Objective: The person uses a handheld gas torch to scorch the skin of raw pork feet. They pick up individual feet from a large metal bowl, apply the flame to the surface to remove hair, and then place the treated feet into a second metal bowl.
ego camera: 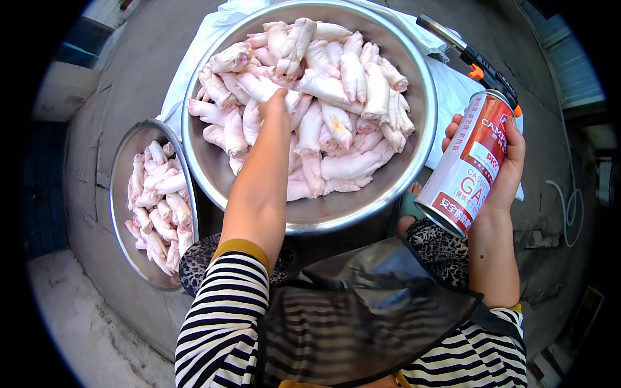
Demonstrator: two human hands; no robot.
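Observation:
A large stainless steel basin [208,182] before me holds a heap of pale pig's trotters [330,92]. My left hand [274,104] reaches into the heap and grips one pale trotter [254,86] near its cut end; most of the fingers are hidden. In my right hand [512,160], to the right of the basin, is a red and white gas canister [465,165] with its base tilted towards me. A blowtorch head [490,68] with orange parts is fitted on top, its metal nozzle pointing up and left. No flame is visible.
A smaller metal basin [116,213] with more trotters stands at the left, close by the large one. White plastic sheeting [453,89] lies under the large basin. A pale hose [575,218] is coiled on the concrete floor [538,184] at the right.

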